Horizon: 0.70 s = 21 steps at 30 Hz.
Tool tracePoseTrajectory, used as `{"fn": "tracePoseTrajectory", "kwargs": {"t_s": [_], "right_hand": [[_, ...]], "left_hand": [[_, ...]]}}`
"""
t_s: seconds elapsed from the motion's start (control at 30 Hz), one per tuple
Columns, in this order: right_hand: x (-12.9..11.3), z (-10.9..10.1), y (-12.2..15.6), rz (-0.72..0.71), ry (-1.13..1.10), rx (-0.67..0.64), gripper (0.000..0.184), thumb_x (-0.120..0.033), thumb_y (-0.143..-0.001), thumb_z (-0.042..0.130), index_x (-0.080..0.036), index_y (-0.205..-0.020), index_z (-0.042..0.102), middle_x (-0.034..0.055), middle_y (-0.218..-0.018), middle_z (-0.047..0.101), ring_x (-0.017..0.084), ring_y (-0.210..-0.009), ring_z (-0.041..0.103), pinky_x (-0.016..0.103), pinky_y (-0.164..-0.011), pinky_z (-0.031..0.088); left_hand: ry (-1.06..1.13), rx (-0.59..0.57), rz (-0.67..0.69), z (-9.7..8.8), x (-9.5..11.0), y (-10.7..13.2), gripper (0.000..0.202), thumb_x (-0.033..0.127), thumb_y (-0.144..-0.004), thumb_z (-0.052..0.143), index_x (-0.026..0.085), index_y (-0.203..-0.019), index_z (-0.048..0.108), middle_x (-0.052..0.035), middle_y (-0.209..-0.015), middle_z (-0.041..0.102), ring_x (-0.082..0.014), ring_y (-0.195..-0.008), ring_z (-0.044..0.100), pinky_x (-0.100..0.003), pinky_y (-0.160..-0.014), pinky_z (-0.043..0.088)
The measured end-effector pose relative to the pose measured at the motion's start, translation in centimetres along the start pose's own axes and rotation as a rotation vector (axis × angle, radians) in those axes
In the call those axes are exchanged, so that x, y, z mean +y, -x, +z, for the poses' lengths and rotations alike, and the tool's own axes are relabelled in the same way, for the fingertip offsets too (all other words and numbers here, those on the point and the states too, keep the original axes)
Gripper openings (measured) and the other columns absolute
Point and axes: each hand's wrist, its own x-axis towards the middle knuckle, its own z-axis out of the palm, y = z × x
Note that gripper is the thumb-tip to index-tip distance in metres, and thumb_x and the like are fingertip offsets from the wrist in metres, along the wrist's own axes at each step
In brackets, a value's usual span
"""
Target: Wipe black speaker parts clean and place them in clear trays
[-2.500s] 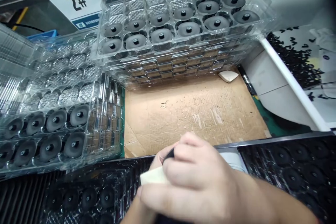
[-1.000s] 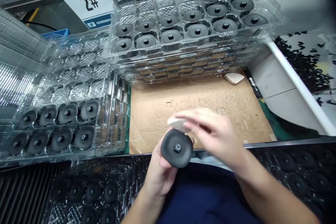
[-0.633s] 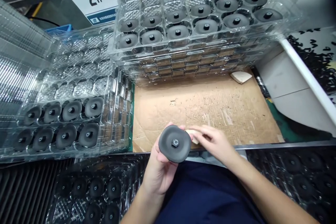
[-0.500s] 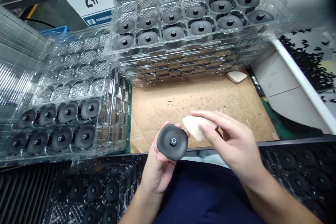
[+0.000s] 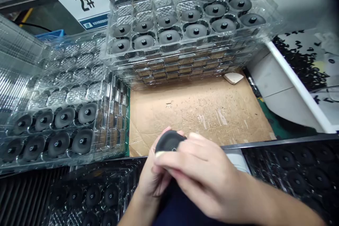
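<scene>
A black rounded disc (image 5: 166,142) with a small centre post sits in my left hand (image 5: 151,176), whose fingers close around its edge from below and the side. Over the disc's lower right part lies my right hand (image 5: 203,171), fingers bent and pressed together. A pale sliver of a cream wedge-shaped block (image 5: 159,154) shows at its fingertips; the rest of that block is hidden by the fingers. Both hands meet at the near edge of a cardboard sheet (image 5: 169,116).
Stacked clear trays (image 5: 169,51) of similar discs stand behind the cardboard, with another stack (image 5: 102,137) at left. A second cream block (image 5: 233,78) lies at the back right. A white bin (image 5: 296,88) holds small black pieces. Dark trays (image 5: 119,183) flank my lap.
My right hand has moved left and down onto the disc, carrying the cream block, which is now mostly covered. My left hand keeps the disc and has shifted slightly left in view.
</scene>
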Motion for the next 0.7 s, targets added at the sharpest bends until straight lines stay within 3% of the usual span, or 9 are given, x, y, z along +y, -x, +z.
{"fn": "tracePoseTrajectory", "kwargs": {"t_s": [0.07,0.13,0.27,0.37,0.43,0.53,0.63,0.7], "right_hand": [[0.0,-1.1,1.0,0.074,-0.025,-0.076,0.022,-0.007,-0.088,0.047,-0.012,-0.102,0.063,0.0021,-0.08,0.067,0.012,-0.069,0.056,0.027,-0.065,0.04],[0.2,-2.1,1.7,0.155,0.07,-0.061,0.022,-0.006,-0.087,0.048,-0.013,-0.101,0.064,0.0008,-0.074,0.065,0.012,-0.062,0.052,0.028,-0.061,0.037],[2.2,-2.8,1.7,0.172,0.154,0.071,0.026,-0.008,-0.089,0.049,-0.02,-0.105,0.066,0.0009,-0.077,0.068,0.014,-0.068,0.056,0.03,-0.066,0.039],[5.9,-1.8,2.0,0.345,0.014,0.183,0.024,-0.019,-0.092,0.049,-0.026,-0.107,0.066,0.0011,-0.092,0.07,0.015,-0.082,0.062,0.031,-0.074,0.046],[8.8,-0.4,2.9,0.466,-0.014,0.178,0.023,-0.023,-0.091,0.05,-0.026,-0.104,0.068,0.0028,-0.094,0.069,0.017,-0.086,0.063,0.033,-0.076,0.049],[11.8,1.7,4.9,0.525,0.025,0.15,0.024,-0.022,-0.085,0.053,-0.023,-0.102,0.07,0.0086,-0.105,0.063,0.023,-0.096,0.061,0.041,-0.082,0.05],[11.7,2.5,6.6,0.577,0.046,0.213,0.03,-0.022,-0.087,0.05,-0.018,-0.112,0.065,0.0149,-0.12,0.053,0.025,-0.099,0.059,0.04,-0.076,0.052],[10.4,2.3,7.2,0.596,0.034,0.237,0.029,-0.023,-0.09,0.046,-0.018,-0.113,0.063,0.0145,-0.117,0.054,0.023,-0.094,0.06,0.036,-0.071,0.053]], "left_hand": [[0.067,-0.062,0.004,-0.3,0.3,-0.1,0.061,0.038,-0.049,0.088,0.033,-0.106,0.068,0.0027,-0.108,0.072,-0.0182,-0.099,0.067,-0.025,-0.09,0.051],[0.12,-0.103,0.0,-0.3,0.4,-0.3,0.057,0.03,-0.051,0.088,0.03,-0.105,0.068,0.0017,-0.107,0.073,-0.0147,-0.093,0.068,-0.02,-0.085,0.052],[0.168,-0.129,0.011,0.4,0.4,-0.6,0.057,0.037,-0.055,0.085,0.027,-0.108,0.067,-0.0005,-0.105,0.073,-0.0178,-0.094,0.068,-0.025,-0.087,0.053],[0.228,-0.232,-0.019,1.1,0.5,-0.4,0.055,0.042,-0.056,0.082,0.029,-0.108,0.067,-0.0006,-0.108,0.072,-0.0206,-0.093,0.069,-0.028,-0.084,0.055],[0.255,-0.273,-0.046,1.2,0.5,-0.3,0.054,0.041,-0.056,0.083,0.029,-0.107,0.068,-0.0003,-0.109,0.071,-0.0211,-0.095,0.069,-0.027,-0.084,0.054],[0.304,-0.287,-0.073,1.0,0.2,-0.4,0.05,0.041,-0.058,0.082,0.03,-0.105,0.068,0.0011,-0.11,0.072,-0.0202,-0.094,0.07,-0.028,-0.085,0.055],[0.353,-0.314,-0.086,0.9,0.0,-0.6,0.047,0.044,-0.062,0.078,0.029,-0.106,0.068,0.0009,-0.108,0.073,-0.0197,-0.095,0.069,-0.027,-0.085,0.055],[0.37,-0.346,-0.091,0.9,0.0,-0.7,0.049,0.047,-0.063,0.075,0.028,-0.108,0.068,0.0005,-0.107,0.073,-0.02,-0.097,0.069,-0.027,-0.085,0.055]]}}
